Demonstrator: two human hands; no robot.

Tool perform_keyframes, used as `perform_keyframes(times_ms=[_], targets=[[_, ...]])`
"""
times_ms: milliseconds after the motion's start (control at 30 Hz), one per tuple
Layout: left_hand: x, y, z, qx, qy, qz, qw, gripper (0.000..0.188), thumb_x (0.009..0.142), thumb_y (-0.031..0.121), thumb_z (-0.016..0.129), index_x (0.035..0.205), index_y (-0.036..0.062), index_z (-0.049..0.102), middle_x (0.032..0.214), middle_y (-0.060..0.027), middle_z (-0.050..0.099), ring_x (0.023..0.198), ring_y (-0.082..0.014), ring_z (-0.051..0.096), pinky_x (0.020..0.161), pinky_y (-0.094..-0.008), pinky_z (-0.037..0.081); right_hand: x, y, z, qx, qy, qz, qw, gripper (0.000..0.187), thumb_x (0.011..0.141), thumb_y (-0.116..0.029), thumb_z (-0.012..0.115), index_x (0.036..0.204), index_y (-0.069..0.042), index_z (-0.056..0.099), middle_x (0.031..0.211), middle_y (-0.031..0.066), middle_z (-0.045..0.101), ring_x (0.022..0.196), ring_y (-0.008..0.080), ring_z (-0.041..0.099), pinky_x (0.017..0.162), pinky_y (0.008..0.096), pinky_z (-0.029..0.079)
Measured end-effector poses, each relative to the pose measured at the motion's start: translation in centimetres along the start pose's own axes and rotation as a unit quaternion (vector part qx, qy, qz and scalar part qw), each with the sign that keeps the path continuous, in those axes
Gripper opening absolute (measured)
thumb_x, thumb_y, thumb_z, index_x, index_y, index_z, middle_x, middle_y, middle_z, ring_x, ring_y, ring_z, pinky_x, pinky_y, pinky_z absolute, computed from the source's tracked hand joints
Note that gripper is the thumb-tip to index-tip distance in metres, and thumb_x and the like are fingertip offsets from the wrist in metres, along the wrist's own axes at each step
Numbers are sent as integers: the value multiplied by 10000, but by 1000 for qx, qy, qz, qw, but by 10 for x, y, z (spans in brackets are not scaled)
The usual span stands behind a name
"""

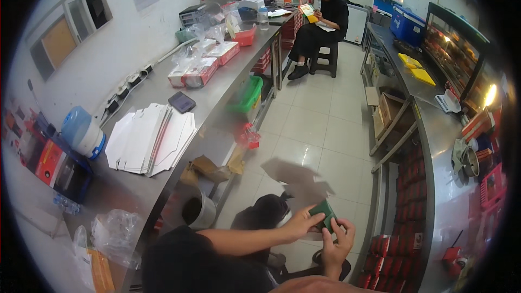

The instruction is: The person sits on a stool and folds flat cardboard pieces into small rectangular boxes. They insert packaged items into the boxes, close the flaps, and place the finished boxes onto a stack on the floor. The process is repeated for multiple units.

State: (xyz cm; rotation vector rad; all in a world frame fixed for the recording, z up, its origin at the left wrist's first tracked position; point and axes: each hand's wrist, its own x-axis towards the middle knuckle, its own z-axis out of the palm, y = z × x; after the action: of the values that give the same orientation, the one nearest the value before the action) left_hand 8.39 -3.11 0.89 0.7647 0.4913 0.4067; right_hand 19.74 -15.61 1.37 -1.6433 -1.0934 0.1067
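Note:
Low in front of me, my left hand (303, 223) and my right hand (338, 239) both grip a small dark green folded carton (323, 214). My left thumb presses on its face from the left. From the right, my right thumb and fingers pinch its edge. Just beyond the carton is a motion-blurred grey-brown card sheet (296, 176) with notched edges; whether it joins the green part, I cannot tell. On the steel table to my left lies a stack of flat white carton blanks (142, 138).
A phone (182, 102) lies by the blanks, with red-and-white boxes (203, 65) further along. Under the table stand a bucket (205, 211) and a green crate (248, 95). Another person (328, 16) sits on a stool at the far end. Red packs (404, 201) fill the right-hand shelf.

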Motion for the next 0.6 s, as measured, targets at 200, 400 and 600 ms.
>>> perform_keyframes(times_ms=[200,400,600], targets=[[4,16,-9,3,0,18,1000,300,1096,259,525,1315,57,560,1180,-52,682,1078,-150,679,936,-362,581,36,-32,-25,-2,-152,-110,982,331,671,-67,860,987,-55,764,1001,115,728,1065,354,672,958,459,535],[-20,23,-4,-86,46,46,994,239,1096,249,510,1244,73,578,1080,-66,691,890,-148,705,758,-310,593,18,-55,13,-87,-59,-101,989,259,700,-26,870,905,-24,711,1075,126,697,1103,347,657,959,447,530],[-49,30,-28,-72,56,-3,996,203,1096,230,506,1197,79,597,1088,-50,698,908,-139,692,763,-325,578,-20,-69,44,-98,-25,-65,993,256,757,-16,846,985,-27,730,1145,138,654,1107,326,645,947,406,524]])
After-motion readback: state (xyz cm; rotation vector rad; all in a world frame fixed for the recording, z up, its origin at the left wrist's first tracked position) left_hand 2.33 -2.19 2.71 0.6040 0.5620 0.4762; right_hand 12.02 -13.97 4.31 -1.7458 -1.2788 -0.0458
